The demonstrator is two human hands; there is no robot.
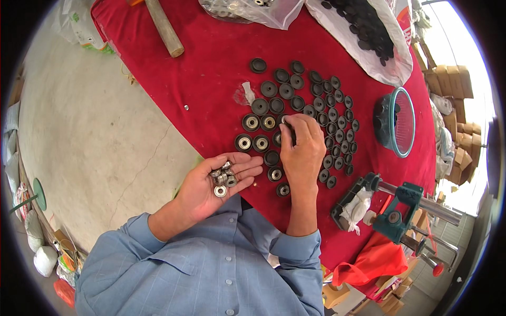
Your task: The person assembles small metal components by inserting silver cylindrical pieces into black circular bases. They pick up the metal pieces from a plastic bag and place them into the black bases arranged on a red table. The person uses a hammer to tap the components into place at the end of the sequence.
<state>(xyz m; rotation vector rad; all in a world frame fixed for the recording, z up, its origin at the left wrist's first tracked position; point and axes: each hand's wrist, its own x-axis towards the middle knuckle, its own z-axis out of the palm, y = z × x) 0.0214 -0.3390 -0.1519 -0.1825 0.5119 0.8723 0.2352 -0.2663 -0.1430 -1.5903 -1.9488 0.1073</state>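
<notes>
Several small metal ball bearings (220,190) lie in the cupped palm of my left hand (197,187), its fingers stretched toward the cloth. My right hand (303,145) reaches over the near-left part of a group of black round wheels (260,106). Its thumb and fingertips pinch a ball bearing (284,120) at one wheel; the fingers partly hide both. Beside it, some wheels have shiny bearings (243,142) seated in their centres. Other wheels, such as the black one (271,157) by my left fingertips, show only a dark recess.
Red cloth (211,89) covers the table. A hammer (165,29) lies far left, with a clear bag of metal parts (258,13) behind. A white sack (395,68) holds black discs. A teal basket (395,124) and a green hand press (395,216) stand at right.
</notes>
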